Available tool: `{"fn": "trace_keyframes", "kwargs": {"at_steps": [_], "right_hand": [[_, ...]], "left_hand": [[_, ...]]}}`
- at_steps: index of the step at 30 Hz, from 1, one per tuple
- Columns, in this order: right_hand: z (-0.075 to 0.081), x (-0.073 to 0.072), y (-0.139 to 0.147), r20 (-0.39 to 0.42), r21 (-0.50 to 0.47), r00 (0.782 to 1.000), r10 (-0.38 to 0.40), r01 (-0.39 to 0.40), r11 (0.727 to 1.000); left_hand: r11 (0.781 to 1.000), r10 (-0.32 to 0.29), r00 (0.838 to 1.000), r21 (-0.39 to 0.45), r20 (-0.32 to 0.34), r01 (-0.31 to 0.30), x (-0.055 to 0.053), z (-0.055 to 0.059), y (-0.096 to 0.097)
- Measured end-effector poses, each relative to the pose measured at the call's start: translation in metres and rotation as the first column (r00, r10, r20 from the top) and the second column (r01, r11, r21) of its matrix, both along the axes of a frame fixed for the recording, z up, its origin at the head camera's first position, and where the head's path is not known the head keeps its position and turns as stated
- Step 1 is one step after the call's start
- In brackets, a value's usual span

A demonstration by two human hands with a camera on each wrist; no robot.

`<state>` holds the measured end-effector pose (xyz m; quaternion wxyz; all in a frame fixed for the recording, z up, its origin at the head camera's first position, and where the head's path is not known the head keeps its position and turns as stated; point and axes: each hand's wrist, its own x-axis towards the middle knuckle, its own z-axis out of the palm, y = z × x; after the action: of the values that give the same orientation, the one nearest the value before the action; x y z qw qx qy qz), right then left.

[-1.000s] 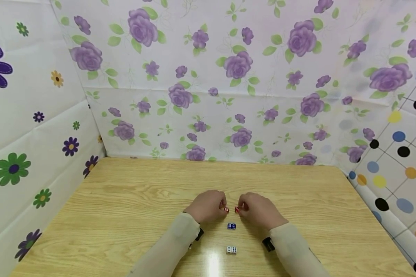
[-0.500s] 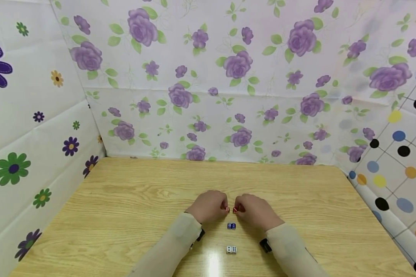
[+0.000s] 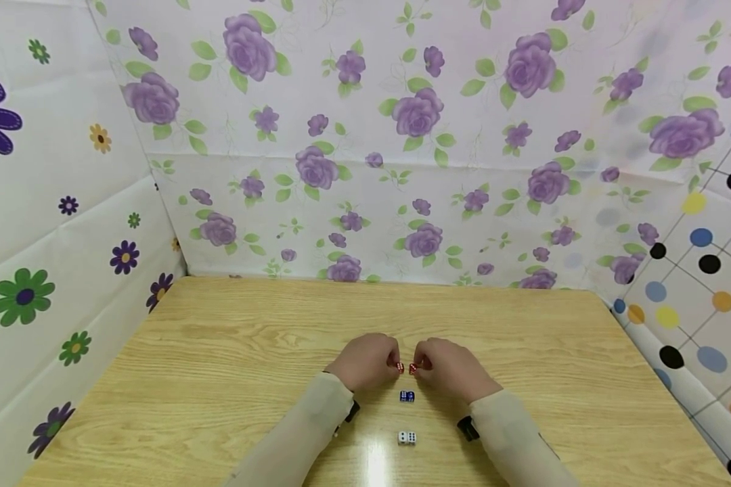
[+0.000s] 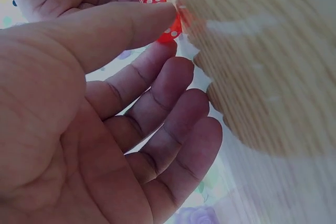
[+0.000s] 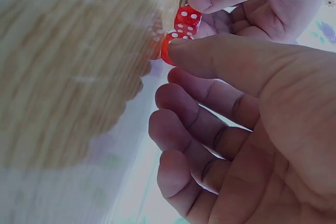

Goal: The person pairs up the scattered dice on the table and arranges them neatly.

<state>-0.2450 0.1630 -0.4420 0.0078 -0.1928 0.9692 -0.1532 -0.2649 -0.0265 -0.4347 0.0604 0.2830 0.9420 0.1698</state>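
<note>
My left hand pinches a red die between thumb and index finger, just above or on the tabletop. Facing it, my right hand pinches another red die the same way. A narrow gap separates these two dice in the head view. In the left wrist view, the left thumb partly covers its red die, while the remaining fingers lie loosely bent. The right wrist view has the right thumb over part of its red die.
Nearer to me, two blue dice sit side by side on the wooden table. Closer still lie two white dice, also side by side. Flowered cloth hangs behind the table; patterned cloth covers both sides.
Both hands have come closer together, the right moving left with its red die and the left shifting slightly right with its own. The blue and white dice stay in place.
</note>
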Motion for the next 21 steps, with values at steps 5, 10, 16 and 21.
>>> {"fn": "trace_keyframes", "kwargs": {"at_steps": [5,10,16,21], "right_hand": [[0.0,0.0009,-0.0015,-0.003,0.007,1.0,0.004,-0.004,1.0],[-0.0008,0.0011,-0.0025,-0.015,0.009,1.0,0.013,-0.013,1.0],[0.0,0.0009,-0.0021,-0.003,0.003,1.0,0.019,-0.019,1.0],[0.0024,0.0011,-0.0008,0.01,0.012,1.0,-0.007,0.007,1.0]], "left_hand": [[1.0,0.001,1.0,0.003,-0.001,-0.001,0.0,-0.0003,0.0011],[1.0,-0.006,1.0,-0.001,-0.009,0.006,0.0005,-0.0011,0.0024],[1.0,-0.025,1.0,0.001,-0.014,0.025,0.0013,-0.0006,0.0024],[1.0,-0.024,0.999,0.003,-0.021,0.024,0.0006,-0.002,0.0014]]}}
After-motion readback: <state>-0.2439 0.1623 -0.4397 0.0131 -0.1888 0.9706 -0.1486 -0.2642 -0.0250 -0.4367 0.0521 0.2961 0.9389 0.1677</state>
